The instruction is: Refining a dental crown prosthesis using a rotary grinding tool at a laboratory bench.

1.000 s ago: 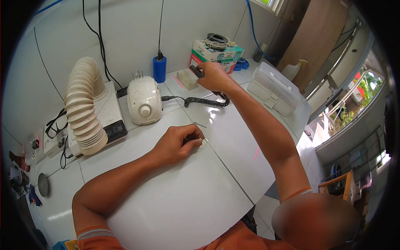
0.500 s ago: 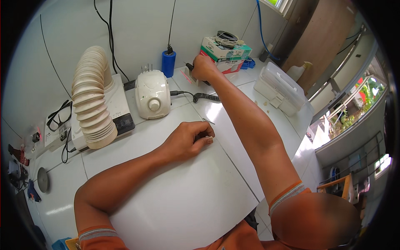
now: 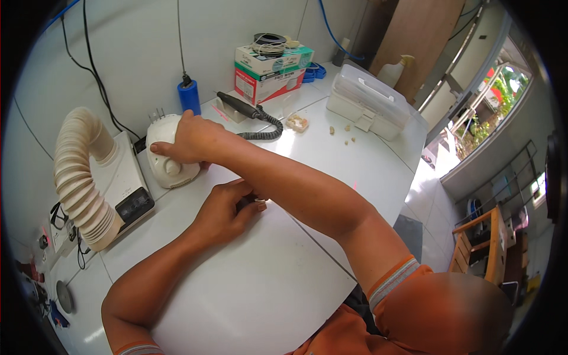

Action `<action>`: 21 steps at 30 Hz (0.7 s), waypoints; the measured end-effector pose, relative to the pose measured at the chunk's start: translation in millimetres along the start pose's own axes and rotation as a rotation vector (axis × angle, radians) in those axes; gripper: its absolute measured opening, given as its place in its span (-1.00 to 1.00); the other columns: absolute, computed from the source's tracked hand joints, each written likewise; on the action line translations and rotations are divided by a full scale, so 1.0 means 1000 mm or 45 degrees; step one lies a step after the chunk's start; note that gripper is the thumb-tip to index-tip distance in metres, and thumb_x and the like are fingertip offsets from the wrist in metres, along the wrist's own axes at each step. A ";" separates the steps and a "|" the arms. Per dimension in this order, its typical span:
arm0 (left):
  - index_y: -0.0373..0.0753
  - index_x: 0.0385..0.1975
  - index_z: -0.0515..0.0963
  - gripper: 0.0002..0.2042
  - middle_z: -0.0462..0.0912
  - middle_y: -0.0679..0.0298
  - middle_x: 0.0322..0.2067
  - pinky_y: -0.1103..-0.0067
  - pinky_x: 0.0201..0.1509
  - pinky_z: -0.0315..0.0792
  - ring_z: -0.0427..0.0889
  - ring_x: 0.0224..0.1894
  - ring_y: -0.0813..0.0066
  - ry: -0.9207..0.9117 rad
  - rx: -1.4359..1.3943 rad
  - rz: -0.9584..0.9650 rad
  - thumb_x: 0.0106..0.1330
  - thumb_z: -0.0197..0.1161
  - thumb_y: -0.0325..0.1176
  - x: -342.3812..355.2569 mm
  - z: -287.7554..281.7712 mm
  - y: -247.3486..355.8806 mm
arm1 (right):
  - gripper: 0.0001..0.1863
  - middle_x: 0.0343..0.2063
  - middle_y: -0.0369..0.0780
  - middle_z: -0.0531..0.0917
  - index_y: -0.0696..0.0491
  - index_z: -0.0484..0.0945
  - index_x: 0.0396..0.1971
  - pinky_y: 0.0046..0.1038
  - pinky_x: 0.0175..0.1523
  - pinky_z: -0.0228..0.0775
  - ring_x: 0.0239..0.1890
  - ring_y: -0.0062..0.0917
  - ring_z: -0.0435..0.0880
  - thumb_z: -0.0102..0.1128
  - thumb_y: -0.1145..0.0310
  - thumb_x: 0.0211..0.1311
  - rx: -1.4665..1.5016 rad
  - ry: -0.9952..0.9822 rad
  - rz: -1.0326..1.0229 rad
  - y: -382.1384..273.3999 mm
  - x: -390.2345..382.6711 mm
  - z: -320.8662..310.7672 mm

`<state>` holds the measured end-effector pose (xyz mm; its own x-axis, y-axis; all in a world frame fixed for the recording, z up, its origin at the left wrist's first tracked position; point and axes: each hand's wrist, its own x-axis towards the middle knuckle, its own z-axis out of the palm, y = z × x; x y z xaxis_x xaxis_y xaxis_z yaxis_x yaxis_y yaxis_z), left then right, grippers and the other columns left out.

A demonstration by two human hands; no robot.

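My right hand point(image 3: 195, 139) is wrapped over the top and right side of a white rotary-tool control box point(image 3: 171, 171), its thumb lying across the front above the round knob. The fingers on the far side are mostly hidden. Closer to me, my left hand point(image 3: 223, 212) is closed above the white board, pinching a small whitish piece point(image 3: 260, 202) whose kind I cannot make out. My right forearm passes just behind it. Beyond the box, a black handpiece point(image 3: 238, 105) lies in its cradle point(image 3: 226, 111), with its coiled cord point(image 3: 266, 132) curving back toward the box.
A ribbed beige hose point(image 3: 80, 177) on a white dust-extractor unit point(image 3: 135, 204) stands left. Behind are a blue cylinder point(image 3: 189, 96) and stacked boxes point(image 3: 269, 83). At right sit a small clear container point(image 3: 297, 122), several tooth-like bits point(image 3: 332, 131) and a lidded plastic case point(image 3: 370, 100).
My right hand has let go of the handpiece, leaving it in the cradle, and has moved left and nearer onto the control box. The view has swung right. My left hand keeps its pinch.
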<state>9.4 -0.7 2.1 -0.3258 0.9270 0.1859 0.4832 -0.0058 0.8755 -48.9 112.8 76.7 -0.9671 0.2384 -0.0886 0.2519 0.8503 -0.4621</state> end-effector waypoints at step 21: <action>-0.47 -0.06 0.61 -0.81 0.74 0.18 -0.19 0.47 -0.04 0.59 0.71 -0.17 0.49 0.169 -0.248 0.097 0.41 0.29 -0.54 0.001 0.011 0.002 | -0.03 0.26 0.05 0.70 0.37 0.60 0.25 -0.26 0.31 0.61 0.25 -0.19 0.77 0.54 -0.30 0.26 0.206 0.108 0.034 -0.010 0.009 0.022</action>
<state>18.3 4.3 -1.0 -0.4048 0.8636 0.3004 0.3487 -0.1579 0.9239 -60.7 96.5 61.4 -0.9520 0.3044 -0.0312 0.2620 0.7581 -0.5972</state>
